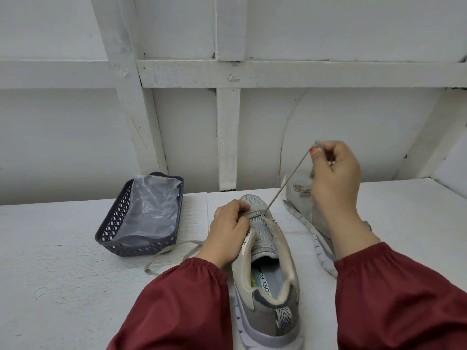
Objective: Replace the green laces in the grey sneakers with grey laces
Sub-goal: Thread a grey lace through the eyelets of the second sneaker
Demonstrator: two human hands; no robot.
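Where the grey lace leaves the shoe: at the front eyelets of the near sneaker, from which it runs taut, up and to the right.
Right hand: raised above the desk, thumb and fingers pinching the lace's upper end; the tip pokes out just above the thumb.
Left hand: fingers curled over the left front of the near sneaker, gripping it; whether they also hold the lace's other end cannot be told.
Near sneaker: upright mid-desk, heel toward the person, upper eyelets unlaced; its left flank is covered by the left wrist.
Second sneaker: on its side just right of the first, sole facing left, mostly hidden behind the right wrist; its lace colour is hard to make out.
Loose lace: flat, pale, on the desk left of the near sneaker, one end under the left sleeve.
Basket: dark, far left, holding a crumpled clear plastic bag.
Sleeves: dark red, cut off by the lower edge.
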